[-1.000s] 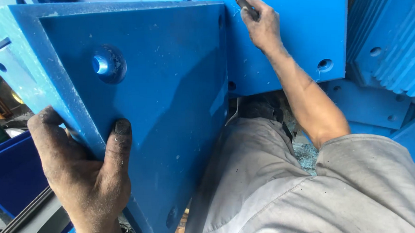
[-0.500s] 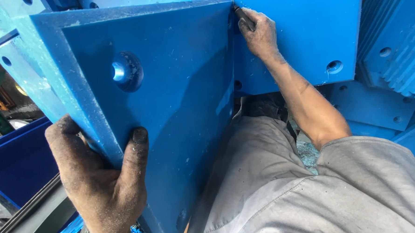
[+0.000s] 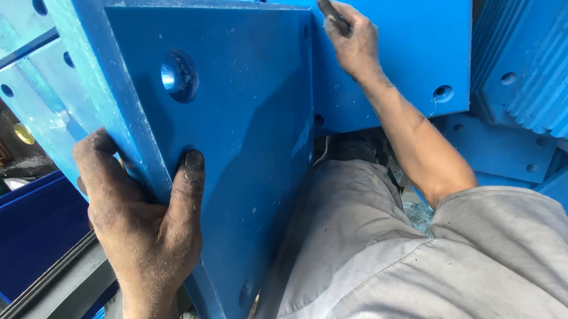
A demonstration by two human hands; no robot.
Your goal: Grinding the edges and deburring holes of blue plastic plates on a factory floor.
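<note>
— Head view: what has the left hand [image 3: 143, 232] got?

— It is clamped on the edge of a thick blue panel [image 3: 244, 136], thumb on the near face, fingers wrapped behind. The panel stands tilted, rising from beside the person's grey trouser leg [image 3: 358, 239] to the top of the picture, with a round hole [image 3: 179, 75] near its upper left.

— And the right hand [image 3: 355, 45]?

— Raised at the panel's upper right corner, closed around a thin dark tool [image 3: 333, 15]. The tip sits where the panel meets a flat blue slab [image 3: 413, 39] behind it.

— What else is around?

— More blue panels [image 3: 535, 59] stacked at right, some ribbed, and a dark blue bin [image 3: 25, 234] at lower left.
</note>
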